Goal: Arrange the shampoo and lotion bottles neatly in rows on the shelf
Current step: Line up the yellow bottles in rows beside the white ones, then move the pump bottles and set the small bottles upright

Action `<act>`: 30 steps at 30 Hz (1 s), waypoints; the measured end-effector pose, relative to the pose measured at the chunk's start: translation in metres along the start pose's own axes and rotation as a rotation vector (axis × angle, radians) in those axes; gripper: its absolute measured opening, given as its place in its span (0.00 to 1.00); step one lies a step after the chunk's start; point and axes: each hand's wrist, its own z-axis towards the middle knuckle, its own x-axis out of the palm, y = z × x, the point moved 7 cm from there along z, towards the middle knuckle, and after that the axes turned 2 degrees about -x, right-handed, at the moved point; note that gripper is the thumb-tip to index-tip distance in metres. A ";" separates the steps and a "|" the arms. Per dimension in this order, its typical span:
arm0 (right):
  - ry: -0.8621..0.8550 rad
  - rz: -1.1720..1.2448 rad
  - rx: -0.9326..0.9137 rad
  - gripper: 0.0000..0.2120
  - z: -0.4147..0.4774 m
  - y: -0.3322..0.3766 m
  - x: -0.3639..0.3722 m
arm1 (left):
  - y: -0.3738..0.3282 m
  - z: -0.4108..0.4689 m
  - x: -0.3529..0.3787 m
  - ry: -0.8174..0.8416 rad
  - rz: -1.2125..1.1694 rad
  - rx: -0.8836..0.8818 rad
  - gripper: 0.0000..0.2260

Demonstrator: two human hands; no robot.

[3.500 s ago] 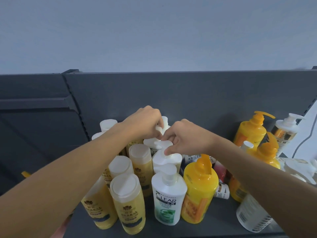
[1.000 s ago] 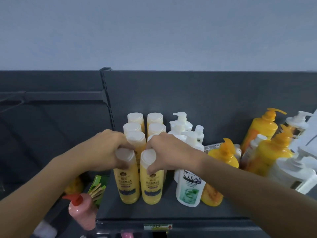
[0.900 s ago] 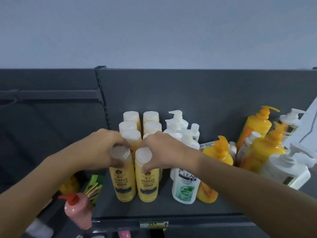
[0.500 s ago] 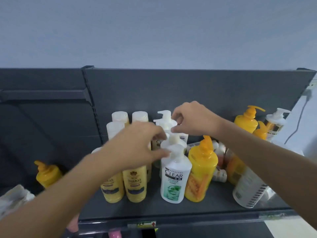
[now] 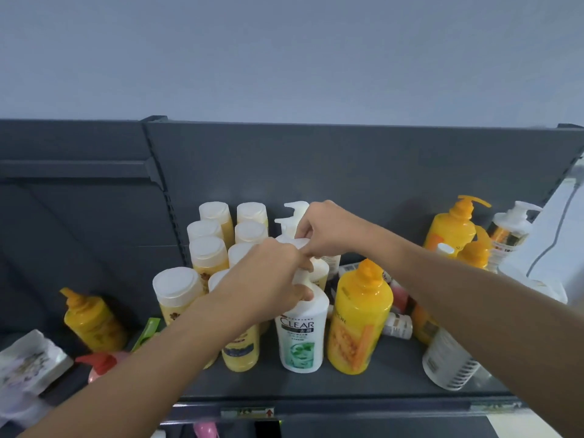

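Observation:
On the dark grey shelf [image 5: 373, 382], several yellow bottles with white caps [image 5: 208, 252] stand in two rows at the left. A row of white pump bottles runs back beside them, with the white CLEAR bottle [image 5: 301, 338] in front. My left hand [image 5: 268, 281] grips the pump head of the CLEAR bottle. My right hand [image 5: 325, 227] pinches the pump head of a white pump bottle [image 5: 320, 268] right behind it. An orange pump bottle [image 5: 358, 320] stands just right of the CLEAR bottle.
More orange pump bottles [image 5: 452, 226] and a clear-and-gold pump bottle [image 5: 508, 230] crowd the right end, with a large white bottle [image 5: 448, 363] near the front edge. Small bottles lie behind the orange one. A lower shelf at left holds an orange bottle [image 5: 93, 322] and a pink one [image 5: 101, 366].
Both hands left the yellow capped bottles and went to the white pump bottles. Over the last half second my left hand closed on the CLEAR pump and my right dropped onto the pump behind it.

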 end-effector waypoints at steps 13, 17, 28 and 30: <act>0.011 -0.020 0.031 0.23 -0.039 -0.022 -0.042 | 0.011 -0.005 -0.005 0.091 0.074 -0.064 0.24; 0.043 0.027 0.096 0.17 -0.083 -0.050 -0.065 | -0.019 0.004 -0.023 -0.063 -0.002 0.004 0.25; -0.199 0.016 0.258 0.14 -0.117 -0.041 -0.003 | -0.045 0.037 -0.008 -0.008 -0.002 -0.002 0.16; -0.228 -0.034 0.238 0.12 -0.117 -0.035 -0.007 | -0.044 0.036 -0.007 -0.007 -0.022 0.005 0.16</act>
